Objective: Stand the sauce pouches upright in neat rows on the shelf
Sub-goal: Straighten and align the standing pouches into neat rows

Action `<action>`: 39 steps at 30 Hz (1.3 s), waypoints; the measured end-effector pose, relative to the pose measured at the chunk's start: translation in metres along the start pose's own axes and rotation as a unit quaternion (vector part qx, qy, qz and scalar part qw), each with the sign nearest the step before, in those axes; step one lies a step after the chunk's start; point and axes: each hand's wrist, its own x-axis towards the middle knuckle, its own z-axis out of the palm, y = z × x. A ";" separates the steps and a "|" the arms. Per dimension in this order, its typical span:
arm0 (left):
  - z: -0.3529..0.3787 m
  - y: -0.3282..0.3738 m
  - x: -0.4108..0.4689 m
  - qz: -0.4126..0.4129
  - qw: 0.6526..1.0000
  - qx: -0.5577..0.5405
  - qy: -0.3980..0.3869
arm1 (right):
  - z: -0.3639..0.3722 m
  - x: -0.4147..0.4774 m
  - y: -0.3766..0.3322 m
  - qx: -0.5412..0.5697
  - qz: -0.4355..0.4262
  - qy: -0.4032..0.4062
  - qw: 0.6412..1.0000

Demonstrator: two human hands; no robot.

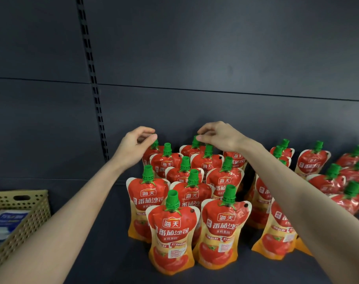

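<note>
A: What was closest to cam?

B: Two bare forearms, left forearm [57, 226] from btm-left, right forearm [309, 206] from btm-right, both reaching to the back of the shelf [105, 238].

A: And the sauce pouches [221, 228]?

B: All on the shelf. Red w/ green screw caps. Two stood side by side at the front, more stood upright behind them in rough, staggered rows, packed close. A 2nd bunch [314, 160] stood to the right, partly hidden by the right forearm. The far-right ones [355, 167] looked tilted; couldn't tell if they lay flat.

A: Left grip?

B: Left grip [133, 146] was narrow, thumb & forefinger pinching the cap [155, 144] of the back-left pouch [152, 152], which stood upright near the back panel [195, 58].

A: Right grip?

B: Right grip [217, 138] was narrow too, fingers curled, thumb & fingertips pinching the cap [195, 142] of the back-middle pouch [188, 149], also upright, last in its row.

A: Anything else?

B: Beige perforated basket [20, 218] at the left edge, well apart from the pouches, w/ blue-white packs [6, 220] in it. Slotted upright [92, 78] ran down the dark panel.
</note>
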 end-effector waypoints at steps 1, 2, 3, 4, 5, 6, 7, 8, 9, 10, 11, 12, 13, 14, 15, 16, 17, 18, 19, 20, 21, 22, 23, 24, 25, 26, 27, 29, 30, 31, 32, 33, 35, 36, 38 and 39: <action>-0.001 0.002 -0.001 0.013 1.000 0.012 0.015 | -0.001 -0.001 0.000 0.001 -0.007 0.020 1.000; -0.001 0.004 -0.003 0.029 0.999 0.023 0.028 | -0.001 -0.003 0.000 0.005 -0.015 0.040 0.999; -0.002 0.008 -0.005 0.046 0.998 0.032 0.035 | -0.002 -0.005 0.001 0.011 -0.022 0.055 0.998; -0.002 0.011 -0.007 0.061 0.997 0.039 0.038 | -0.004 -0.008 0.000 0.017 -0.025 0.058 0.998; -0.001 0.015 -0.009 0.072 0.996 0.044 0.034 | -0.005 -0.011 0.001 0.020 -0.027 0.052 0.998; 0.000 0.019 -0.010 0.078 0.996 0.045 0.023 | -0.005 -0.014 0.001 0.022 -0.026 0.040 0.999; 0.002 0.022 -0.010 0.076 0.996 0.042 0.006 | -0.006 -0.017 0.001 0.023 -0.021 0.024 0.999; 0.004 0.025 -0.010 0.067 0.997 0.039 -0.016 | -0.006 -0.019 0.002 0.023 -0.014 0.006 1.000; 0.007 0.027 -0.009 0.054 0.997 0.038 -0.039 | -0.006 -0.020 0.003 0.022 -0.007 -0.011 1.000; 0.009 0.028 -0.007 0.041 0.997 0.041 -0.059 | -0.005 -0.021 0.004 0.019 -0.002 -0.023 1.000; 0.012 0.028 -0.007 0.030 0.996 0.048 -0.074 | -0.005 -0.021 0.005 0.017 -0.001 -0.028 0.999; 0.013 0.028 -0.006 0.023 0.995 0.055 -0.081 | -0.004 -0.021 0.006 0.017 -0.004 -0.027 1.000; 0.013 0.028 -0.007 0.020 0.995 0.058 -0.079 | -0.004 -0.020 0.006 0.020 -0.009 -0.023 1.000; 0.012 0.027 -0.008 0.021 0.995 0.060 -0.074 | -0.003 -0.020 0.005 0.024 -0.016 -0.018 0.999; 0.010 0.026 -0.009 0.025 0.996 0.060 -0.068 | -0.001 -0.019 0.004 0.027 -0.023 -0.013 0.999; 0.008 0.025 -0.009 0.028 0.996 0.057 -0.064 | 0.001 -0.018 0.003 0.030 -0.029 -0.009 0.999; 0.004 0.024 -0.010 0.029 0.997 0.048 -0.060 | 0.003 -0.017 0.001 0.033 -0.032 -0.007 0.999; 0.001 0.022 -0.011 0.029 0.997 0.037 -0.056 | 0.005 -0.016 0.000 0.037 -0.034 -0.006 0.999; -0.002 0.021 -0.012 0.029 0.998 0.031 -0.052 | 0.007 -0.015 -0.002 0.041 -0.036 -0.007 0.999; -0.004 0.020 -0.013 0.030 0.998 0.032 -0.051 | 0.008 -0.014 -0.003 0.044 -0.038 -0.009 0.998; -0.006 0.019 -0.013 0.030 0.998 0.035 -0.050 | 0.010 -0.013 -0.005 0.044 -0.041 -0.009 0.998; -0.007 0.018 -0.014 0.030 0.998 0.037 -0.051 | 0.011 -0.012 -0.006 0.040 -0.044 -0.009 0.998; -0.008 0.017 -0.014 0.030 0.998 0.036 -0.050 | 0.011 -0.012 -0.007 0.036 -0.047 -0.009 0.998; -0.008 0.016 -0.014 0.030 0.998 0.031 -0.050 | 0.012 -0.011 -0.008 0.033 -0.049 -0.008 0.998; -0.009 0.015 -0.014 0.029 0.998 0.026 -0.049 | 0.012 -0.012 -0.008 0.032 -0.048 -0.007 0.998; -0.009 0.014 -0.015 0.026 0.998 0.020 -0.049 | 0.012 -0.012 -0.009 0.035 -0.045 -0.006 0.998; -0.008 0.013 -0.015 0.022 0.998 0.013 -0.049 | 0.012 -0.012 -0.008 0.038 -0.041 -0.004 0.998; -0.007 0.010 -0.016 0.017 0.999 0.000 -0.051 | 0.012 -0.013 -0.008 0.032 -0.029 -0.001 0.999; -0.007 0.009 -0.017 0.012 0.998 -0.005 -0.054 | 0.012 -0.013 -0.007 0.023 -0.023 -0.002 0.999; -0.007 0.007 -0.018 0.003 0.998 -0.012 -0.058 | 0.011 -0.013 -0.007 0.021 -0.019 -0.007 1.000; -0.007 0.006 -0.019 -0.007 0.998 -0.019 -0.064 | 0.012 -0.013 -0.006 0.025 -0.017 -0.013 0.999; -0.007 0.005 -0.020 -0.015 0.997 -0.028 -0.072 | 0.012 -0.013 -0.006 0.032 -0.017 -0.019 0.999; -0.006 0.005 -0.022 -0.015 0.996 -0.034 -0.080 | 0.012 -0.013 -0.005 0.036 -0.020 -0.023 0.999; -0.006 0.005 -0.023 -0.010 0.996 -0.034 -0.078 | 0.012 -0.012 -0.005 0.037 -0.022 -0.022 0.999; -0.004 0.005 -0.022 -0.004 0.997 -0.031 -0.071 | 0.012 -0.013 -0.004 0.037 -0.028 -0.019 0.999; -0.004 0.004 -0.022 -0.005 0.997 -0.029 -0.068 | 0.013 -0.013 -0.004 0.037 -0.031 -0.019 0.999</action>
